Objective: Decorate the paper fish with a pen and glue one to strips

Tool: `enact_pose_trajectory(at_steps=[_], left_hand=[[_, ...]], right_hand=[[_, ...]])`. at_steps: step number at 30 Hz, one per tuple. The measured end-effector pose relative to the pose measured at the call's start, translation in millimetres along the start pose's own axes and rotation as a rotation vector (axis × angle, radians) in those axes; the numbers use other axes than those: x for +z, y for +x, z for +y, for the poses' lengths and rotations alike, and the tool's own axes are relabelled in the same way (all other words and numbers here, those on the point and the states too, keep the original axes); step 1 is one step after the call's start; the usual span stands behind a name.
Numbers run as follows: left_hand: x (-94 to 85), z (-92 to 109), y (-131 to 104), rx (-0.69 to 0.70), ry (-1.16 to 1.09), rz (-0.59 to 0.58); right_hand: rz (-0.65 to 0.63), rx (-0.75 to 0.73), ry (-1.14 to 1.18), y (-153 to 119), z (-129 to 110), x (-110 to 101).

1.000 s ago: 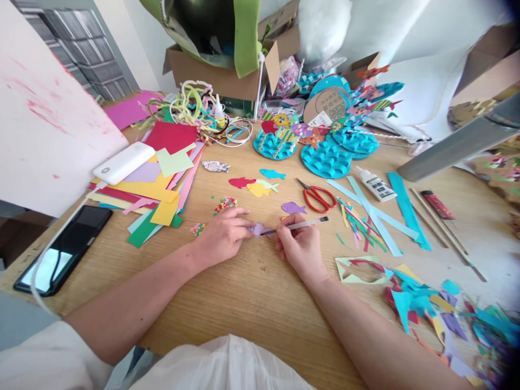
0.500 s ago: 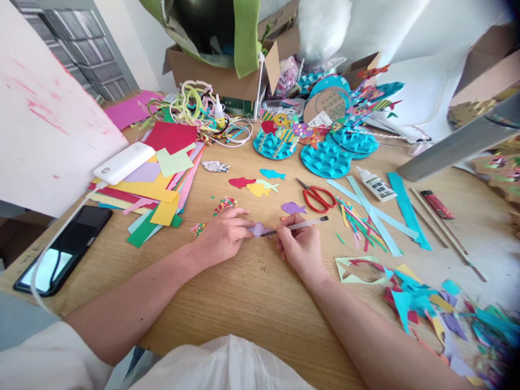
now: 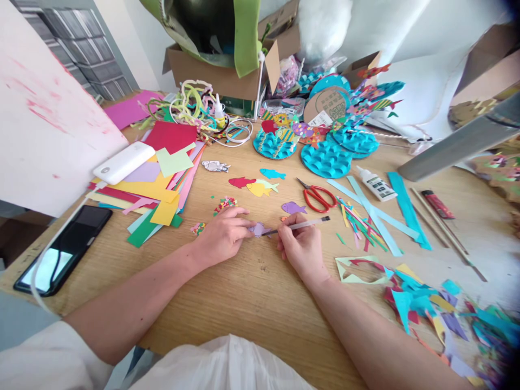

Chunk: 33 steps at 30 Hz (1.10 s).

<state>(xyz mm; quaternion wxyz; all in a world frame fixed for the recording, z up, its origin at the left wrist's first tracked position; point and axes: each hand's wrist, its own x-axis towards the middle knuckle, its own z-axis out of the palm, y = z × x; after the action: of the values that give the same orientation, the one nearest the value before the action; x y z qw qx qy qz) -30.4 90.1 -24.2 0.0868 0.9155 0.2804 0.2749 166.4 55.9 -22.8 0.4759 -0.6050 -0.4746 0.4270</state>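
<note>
Near the middle of the table lies a small purple paper fish. My left hand rests its outstretched, slightly spread fingertips on the fish's left side, holding it against the table. A slim translucent pen with a dark end is pinched in my right hand, and its tip touches the right part of the fish. Just beyond my right hand is another purple paper fish. Farther back lie a red fish, a yellow fish and a blue fish. Small paper bits sit beyond my left hand.
Red-handled scissors, paper strips and a glue bottle lie to the right. Paper scraps cover the front right. Coloured paper, a power bank and a phone are left. Blue textured discs stand behind.
The pen's rear end has tilted very slightly to the right. My left hand and the fish look unmoved.
</note>
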Motion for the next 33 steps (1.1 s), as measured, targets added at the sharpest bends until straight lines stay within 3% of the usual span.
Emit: enact_pose_trajectory(at_steps=[10, 18, 27, 33], left_hand=[[0.2, 0.8, -0.1, -0.001, -0.007, -0.001], [1.0, -0.6, -0.5, 0.021, -0.022, 0.022], [-1.6, 3.2, 1.8, -0.018, -0.001, 0.010], [-4.5, 6.5, 3.6, -0.018, -0.065, 0.085]], right_hand=[[-0.010, -0.033, 0.000, 0.2, 3.4, -0.6], [0.149, -0.283, 0.140, -3.1, 1.1, 1.5], [0.018, -0.536, -0.376, -3.9, 0.5, -2.3], [0.011, -0.581, -0.433, -5.1, -2.8, -2.7]])
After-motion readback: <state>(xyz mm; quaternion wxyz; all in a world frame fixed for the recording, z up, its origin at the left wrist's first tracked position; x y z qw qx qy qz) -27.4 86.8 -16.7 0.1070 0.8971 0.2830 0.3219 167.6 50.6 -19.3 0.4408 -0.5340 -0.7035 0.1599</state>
